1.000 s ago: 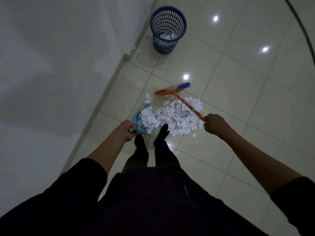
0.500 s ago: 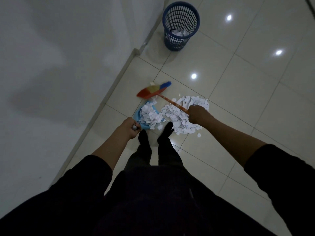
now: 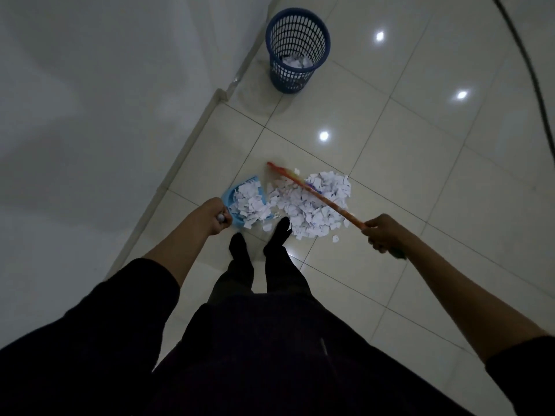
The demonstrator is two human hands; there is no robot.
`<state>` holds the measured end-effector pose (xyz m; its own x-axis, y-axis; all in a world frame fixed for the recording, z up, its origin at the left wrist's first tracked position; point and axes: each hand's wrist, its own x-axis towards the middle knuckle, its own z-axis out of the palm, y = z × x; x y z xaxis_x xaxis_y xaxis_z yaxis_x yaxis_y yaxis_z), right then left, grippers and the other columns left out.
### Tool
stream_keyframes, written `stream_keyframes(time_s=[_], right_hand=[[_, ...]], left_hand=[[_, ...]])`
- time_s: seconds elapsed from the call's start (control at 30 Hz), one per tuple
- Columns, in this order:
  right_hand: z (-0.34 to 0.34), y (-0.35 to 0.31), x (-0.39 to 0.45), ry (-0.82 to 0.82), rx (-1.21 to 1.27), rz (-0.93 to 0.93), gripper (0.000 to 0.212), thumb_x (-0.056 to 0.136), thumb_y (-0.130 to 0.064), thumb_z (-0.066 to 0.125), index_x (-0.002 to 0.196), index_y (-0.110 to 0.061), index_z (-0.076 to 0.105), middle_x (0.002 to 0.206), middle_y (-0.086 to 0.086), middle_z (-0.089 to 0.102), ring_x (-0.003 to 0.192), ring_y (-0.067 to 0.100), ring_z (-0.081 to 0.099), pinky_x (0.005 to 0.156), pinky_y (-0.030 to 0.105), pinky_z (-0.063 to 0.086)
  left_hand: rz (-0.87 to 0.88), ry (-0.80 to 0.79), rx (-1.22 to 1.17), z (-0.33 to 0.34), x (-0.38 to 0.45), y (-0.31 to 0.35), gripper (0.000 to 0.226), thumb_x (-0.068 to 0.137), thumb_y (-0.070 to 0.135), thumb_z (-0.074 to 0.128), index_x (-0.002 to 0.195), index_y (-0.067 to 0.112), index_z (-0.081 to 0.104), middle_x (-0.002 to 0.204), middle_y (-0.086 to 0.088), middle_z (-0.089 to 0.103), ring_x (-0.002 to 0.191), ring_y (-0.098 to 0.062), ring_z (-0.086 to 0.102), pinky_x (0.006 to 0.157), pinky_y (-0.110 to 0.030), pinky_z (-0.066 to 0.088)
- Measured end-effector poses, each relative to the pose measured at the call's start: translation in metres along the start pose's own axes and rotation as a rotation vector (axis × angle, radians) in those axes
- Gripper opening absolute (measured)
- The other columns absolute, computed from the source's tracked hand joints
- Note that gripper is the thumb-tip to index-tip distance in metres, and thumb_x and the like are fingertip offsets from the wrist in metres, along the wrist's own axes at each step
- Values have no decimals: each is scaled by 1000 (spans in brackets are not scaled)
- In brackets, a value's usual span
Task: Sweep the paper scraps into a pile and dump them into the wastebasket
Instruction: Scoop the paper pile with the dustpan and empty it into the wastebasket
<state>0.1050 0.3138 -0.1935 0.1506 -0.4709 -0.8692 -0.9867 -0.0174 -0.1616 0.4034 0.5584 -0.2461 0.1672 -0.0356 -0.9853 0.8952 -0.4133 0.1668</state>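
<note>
- The right hand [image 3: 383,235] has its fingers [image 3: 374,242] curled round the broom [image 3: 318,197] handle near its end.
- The left hand [image 3: 213,216] has its fingers wrapped round the dustpan [image 3: 228,196] handle, holding the pan on the floor [image 3: 420,163].
- The broom's handle runs up and left from the right hand across the pile [image 3: 312,205]; its head is blurred at the pile's far edge, so I cannot tell whether the bristles touch the floor.
- The dustpan holds a heap of scraps, heaped to its mouth and spilling over it; the bigger pile lies just right of it, touching the tip of the right shoe [image 3: 280,235].
- The wastebasket [image 3: 295,52] stands well apart, by the wall [image 3: 90,115], with some scraps already in its bottom.
- Risks, as I judge them: the pan looks full, so another stroke could push scraps over its back or sides; a fast sweep could scatter light paper past the pan; carrying it this full could shed scraps on the way.
</note>
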Motion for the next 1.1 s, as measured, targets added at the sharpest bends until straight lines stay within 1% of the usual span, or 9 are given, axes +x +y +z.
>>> stream_keyframes(time_s=[0.1, 0.2, 0.37, 0.6, 0.7, 0.9, 0.97, 1.03, 1.1], right_hand=[[24, 9, -14, -43, 180, 20, 26, 97, -7, 49, 113, 10, 59, 71, 16, 56, 52, 18, 50, 43, 24, 42], [54, 8, -12, -41, 400, 113, 22, 95, -5, 48, 108, 9, 59, 69, 15, 54, 49, 16, 45, 39, 23, 37], [87, -2, -16, -122, 665, 205, 13, 91, -2, 46, 94, 5, 56, 70, 14, 50, 45, 12, 38, 36, 20, 28], [94, 15, -20, -175, 896, 238, 15, 89, -2, 50, 101, 6, 55, 69, 12, 49, 45, 9, 34, 36, 18, 25], [89, 17, -23, -187, 896, 223, 10, 89, -4, 52, 97, 1, 53, 69, 11, 48, 46, 9, 33, 37, 18, 24], [71, 7, -38, -184, 808, 109, 5, 91, -11, 53, 93, -8, 50, 68, 10, 47, 47, 10, 32, 40, 20, 23], [64, 5, -43, -157, 764, 63, 18, 94, -13, 53, 100, 1, 61, 69, 11, 47, 47, 10, 33, 41, 21, 24], [59, 1, -47, -125, 710, 29, 30, 97, -15, 51, 110, 10, 60, 69, 11, 47, 47, 11, 35, 40, 21, 26], [54, -6, -50, -102, 663, -2, 26, 98, -16, 50, 114, 1, 62, 69, 11, 47, 46, 12, 35, 40, 20, 27]], left_hand=[[-2, 7, 76, 10, 3, 10, 31, 87, -6, 16, 66, 11, 32, 51, -4, 31, 35, -8, 21, 32, -10, 29], [9, -15, 122, 23, 7, 15, 32, 87, -6, 16, 66, 11, 32, 39, -2, 31, 27, -7, 20, 33, -10, 29], [-1, -36, 119, 46, 14, 11, 29, 86, -6, 20, 66, 12, 29, 57, -4, 25, 42, -10, 23, 37, -12, 31], [14, -54, 123, 62, 10, 16, 28, 84, -8, 19, 68, 10, 33, 68, -5, 29, 51, -10, 26, 37, -12, 35], [37, -81, 141, 61, 5, 21, 30, 84, -11, 18, 69, 10, 35, 67, -6, 29, 47, -8, 27, 35, -12, 33], [21, -73, 127, 62, -6, 24, 28, 90, -4, 21, 71, 8, 37, 60, -5, 33, 51, -8, 19, 32, -13, 27], [28, -77, 125, 62, -6, 25, 30, 91, -5, 20, 68, 6, 36, 53, -6, 35, 49, -9, 18, 32, -13, 27], [31, -54, 108, 59, -6, 28, 30, 91, -5, 22, 68, 6, 35, 60, -7, 33, 45, -10, 19, 32, -13, 28], [42, -33, 131, 51, -4, 33, 29, 93, -5, 23, 69, 7, 36, 65, -10, 34, 32, -10, 25, 33, -11, 30]])
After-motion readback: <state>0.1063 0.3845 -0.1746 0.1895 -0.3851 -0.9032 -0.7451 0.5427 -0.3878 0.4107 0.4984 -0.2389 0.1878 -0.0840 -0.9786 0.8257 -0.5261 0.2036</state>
